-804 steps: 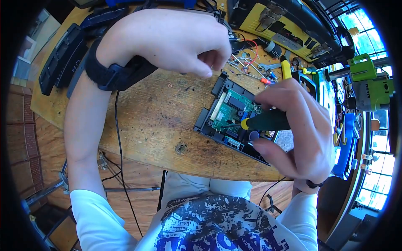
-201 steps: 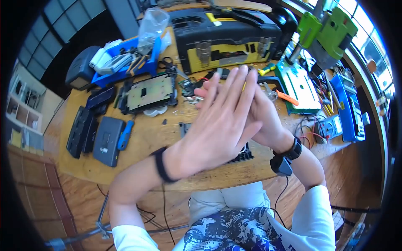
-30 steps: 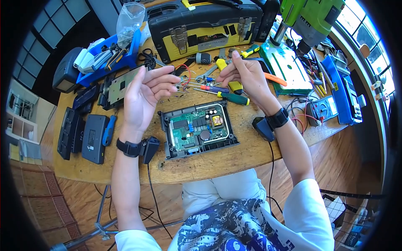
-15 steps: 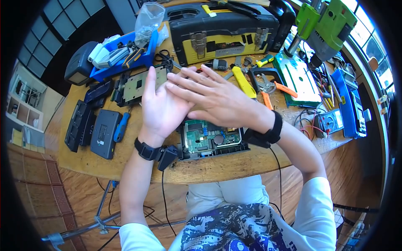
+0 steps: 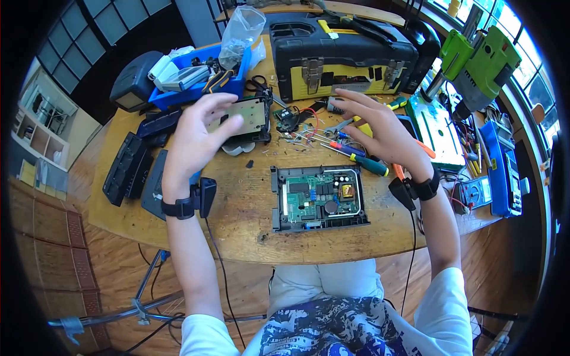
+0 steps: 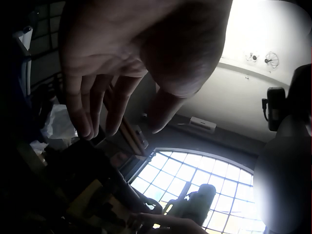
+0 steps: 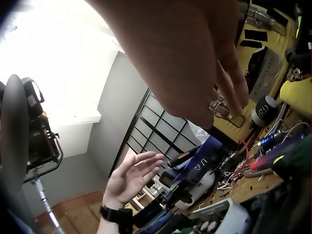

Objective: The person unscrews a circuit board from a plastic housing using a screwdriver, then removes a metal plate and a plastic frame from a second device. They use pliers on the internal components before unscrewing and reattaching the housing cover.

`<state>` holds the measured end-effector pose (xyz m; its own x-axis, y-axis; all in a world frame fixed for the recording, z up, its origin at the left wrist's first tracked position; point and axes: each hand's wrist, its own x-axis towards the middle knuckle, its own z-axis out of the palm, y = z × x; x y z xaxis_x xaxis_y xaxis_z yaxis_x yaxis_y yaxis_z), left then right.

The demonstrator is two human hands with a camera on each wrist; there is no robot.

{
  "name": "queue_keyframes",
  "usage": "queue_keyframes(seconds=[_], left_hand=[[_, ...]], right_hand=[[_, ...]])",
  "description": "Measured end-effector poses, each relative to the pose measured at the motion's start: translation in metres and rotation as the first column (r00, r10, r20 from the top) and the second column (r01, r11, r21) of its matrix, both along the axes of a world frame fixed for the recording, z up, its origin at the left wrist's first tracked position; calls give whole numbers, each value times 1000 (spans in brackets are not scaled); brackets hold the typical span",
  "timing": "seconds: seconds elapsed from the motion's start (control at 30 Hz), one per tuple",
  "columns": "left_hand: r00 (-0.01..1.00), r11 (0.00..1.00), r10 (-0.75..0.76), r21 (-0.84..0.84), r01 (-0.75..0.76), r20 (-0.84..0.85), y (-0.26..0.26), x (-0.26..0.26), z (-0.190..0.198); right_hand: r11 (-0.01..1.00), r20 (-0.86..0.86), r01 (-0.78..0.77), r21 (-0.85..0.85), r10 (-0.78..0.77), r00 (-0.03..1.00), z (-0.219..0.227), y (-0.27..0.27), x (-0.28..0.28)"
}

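My left hand (image 5: 199,139) is raised over the left side of the bench, fingers loosely bent and holding nothing. Across from it my right hand (image 5: 389,133) hovers in the air, also bare, fingers spread. Between and below them a green circuit board (image 5: 309,204) lies in a dark plastic housing (image 5: 276,219) on the wooden bench. A screwdriver with a dark green handle (image 5: 373,166) rests behind the housing, beside a red and blue screwdriver (image 5: 346,148). In the right wrist view the left hand (image 7: 131,178) shows its palm, fingers extended.
A black and yellow toolbox (image 5: 344,68) stands at the back, with a blue bin (image 5: 225,88) to its left. A green drill press (image 5: 484,68) and a multimeter (image 5: 477,191) are on the right. Black plastic housings (image 5: 123,169) sit at the left edge. Cables hang from both wrists.
Earliest, the right hand held the green screwdriver over the board; it now lies on the bench. Half a second ago the hands overlapped above the board; they have since moved apart.
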<state>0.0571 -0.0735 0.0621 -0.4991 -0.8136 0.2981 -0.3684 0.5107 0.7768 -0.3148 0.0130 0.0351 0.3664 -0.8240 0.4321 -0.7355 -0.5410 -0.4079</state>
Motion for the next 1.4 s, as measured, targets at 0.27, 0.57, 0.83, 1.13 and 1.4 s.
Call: queue_keyframes(seconds=[0.27, 0.57, 0.83, 1.13, 1.4], left_hand=[[794, 994, 23, -95, 44, 607, -30, 9, -8], [801, 993, 17, -104, 57, 599, -45, 2, -5], [890, 898, 2, -393, 199, 456, 25, -48, 9], [950, 859, -42, -475, 192, 308, 59, -88, 5], [719, 737, 624, -534, -413, 306, -35, 44, -22]], right_hand=[[995, 118, -1, 97, -11, 993, -4, 18, 3], [984, 172, 20, 180, -52, 984, -15, 31, 0], [956, 509, -19, 293, -139, 849, -17, 39, 16], [805, 743, -236, 544, -332, 582, -19, 44, 12], [854, 760, -104, 510, -390, 520, -22, 42, -8]])
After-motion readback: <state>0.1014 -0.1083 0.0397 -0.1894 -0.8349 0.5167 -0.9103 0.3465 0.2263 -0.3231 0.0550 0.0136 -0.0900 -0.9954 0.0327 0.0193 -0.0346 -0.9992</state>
